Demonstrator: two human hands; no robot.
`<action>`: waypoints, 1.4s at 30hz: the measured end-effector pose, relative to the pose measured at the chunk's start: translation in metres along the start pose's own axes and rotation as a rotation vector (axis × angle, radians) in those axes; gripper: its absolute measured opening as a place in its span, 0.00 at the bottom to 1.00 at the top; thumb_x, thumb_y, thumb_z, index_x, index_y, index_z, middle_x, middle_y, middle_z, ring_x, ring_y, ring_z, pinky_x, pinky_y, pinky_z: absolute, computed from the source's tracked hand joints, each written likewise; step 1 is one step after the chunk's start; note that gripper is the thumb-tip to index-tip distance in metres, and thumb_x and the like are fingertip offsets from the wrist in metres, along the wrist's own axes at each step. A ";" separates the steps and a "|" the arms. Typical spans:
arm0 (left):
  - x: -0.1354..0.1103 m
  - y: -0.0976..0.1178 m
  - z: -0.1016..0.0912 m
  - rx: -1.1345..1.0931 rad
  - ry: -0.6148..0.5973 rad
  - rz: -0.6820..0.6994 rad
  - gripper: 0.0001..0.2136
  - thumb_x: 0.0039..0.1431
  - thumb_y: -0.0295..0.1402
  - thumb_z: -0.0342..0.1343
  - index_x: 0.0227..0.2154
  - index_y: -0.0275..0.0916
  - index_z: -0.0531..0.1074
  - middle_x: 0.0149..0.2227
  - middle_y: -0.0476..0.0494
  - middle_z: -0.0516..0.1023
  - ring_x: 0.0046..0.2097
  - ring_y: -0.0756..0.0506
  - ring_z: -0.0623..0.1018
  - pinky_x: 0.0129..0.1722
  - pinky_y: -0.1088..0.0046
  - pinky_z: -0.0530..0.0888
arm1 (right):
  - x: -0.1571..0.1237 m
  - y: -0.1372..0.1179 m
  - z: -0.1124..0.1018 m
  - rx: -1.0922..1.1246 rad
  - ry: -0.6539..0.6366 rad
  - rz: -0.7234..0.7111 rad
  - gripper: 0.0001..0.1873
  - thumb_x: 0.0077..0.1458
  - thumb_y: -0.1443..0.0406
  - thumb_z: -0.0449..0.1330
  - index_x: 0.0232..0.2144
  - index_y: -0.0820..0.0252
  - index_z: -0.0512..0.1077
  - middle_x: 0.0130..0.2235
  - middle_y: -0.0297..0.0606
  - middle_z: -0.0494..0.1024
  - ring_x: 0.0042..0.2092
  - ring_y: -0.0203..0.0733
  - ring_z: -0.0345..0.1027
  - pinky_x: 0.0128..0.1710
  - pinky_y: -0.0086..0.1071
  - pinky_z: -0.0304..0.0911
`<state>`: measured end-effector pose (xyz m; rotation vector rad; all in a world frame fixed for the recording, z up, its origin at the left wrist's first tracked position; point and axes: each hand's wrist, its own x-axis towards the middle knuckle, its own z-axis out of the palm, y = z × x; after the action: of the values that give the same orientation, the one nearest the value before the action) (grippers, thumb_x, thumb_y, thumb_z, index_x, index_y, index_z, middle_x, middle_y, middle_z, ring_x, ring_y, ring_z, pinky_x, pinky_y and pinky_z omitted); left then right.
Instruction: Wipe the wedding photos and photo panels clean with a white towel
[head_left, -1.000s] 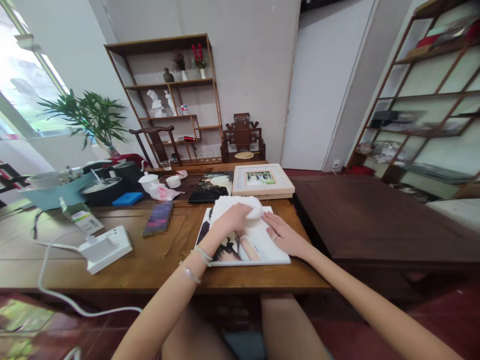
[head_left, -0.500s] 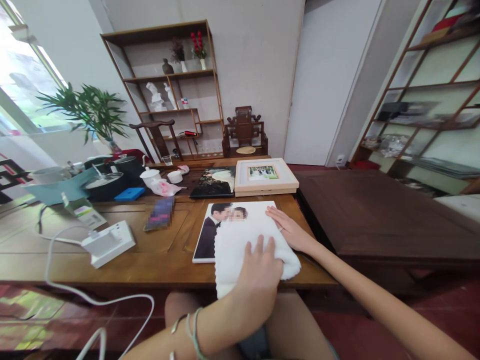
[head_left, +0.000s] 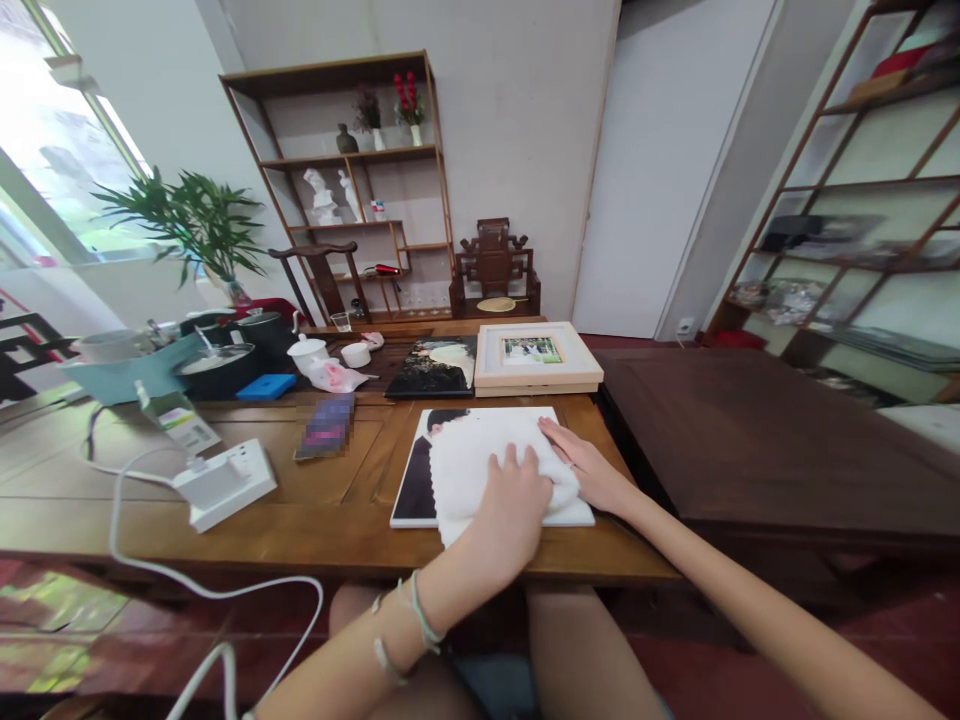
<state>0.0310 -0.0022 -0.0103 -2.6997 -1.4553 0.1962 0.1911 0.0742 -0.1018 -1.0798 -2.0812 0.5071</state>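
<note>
While the white cloth (head_left: 469, 465) covers its middle, the photo panel (head_left: 415, 490) looks partway through a wipe

As we see from the head view, the panel lies flat near the front edge of the tabletop (head_left: 352, 542), towards the right-hand end. Our left hand (head_left: 514, 505) presses the cloth down, fingers spread; whether they also pinch it, we cannot tell. Our right hand (head_left: 589, 470) rests along the panel's right edge, fingers extended, unclenched. We judge the wiping under way, not finished: the left strip lies outside the cloth, and how much is clean we cannot say. Farther back, the dark picture (head_left: 431, 372) and the light wooden frame (head_left: 577, 350) lie side by side, clear of our hands; nothing shows whether they are done.
</note>
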 end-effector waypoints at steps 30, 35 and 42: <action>-0.057 -0.077 0.013 -0.154 0.116 -0.137 0.09 0.59 0.26 0.50 0.39 0.37 0.73 0.57 0.35 0.66 0.55 0.39 0.70 0.55 0.60 0.65 | 0.001 -0.001 0.001 -0.095 -0.021 -0.005 0.23 0.58 0.63 0.49 0.55 0.58 0.66 0.61 0.43 0.62 0.64 0.49 0.51 0.62 0.52 0.48; -0.092 -0.027 0.003 -0.256 0.029 0.078 0.07 0.56 0.25 0.54 0.35 0.42 0.74 0.60 0.45 0.64 0.62 0.41 0.62 0.60 0.62 0.61 | 0.001 -0.002 0.001 -0.141 -0.041 0.015 0.24 0.59 0.62 0.48 0.56 0.62 0.65 0.61 0.45 0.62 0.64 0.49 0.50 0.63 0.51 0.48; -0.060 -0.062 0.009 -0.295 0.170 -0.090 0.07 0.61 0.30 0.51 0.33 0.38 0.74 0.45 0.39 0.76 0.46 0.40 0.75 0.46 0.67 0.70 | 0.001 -0.006 -0.001 -0.125 -0.043 0.001 0.23 0.59 0.62 0.48 0.55 0.63 0.66 0.61 0.47 0.63 0.64 0.48 0.50 0.63 0.50 0.48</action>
<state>-0.0540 -0.0188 -0.0069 -2.7749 -1.6635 -0.2683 0.1882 0.0720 -0.0969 -1.1506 -2.1742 0.4078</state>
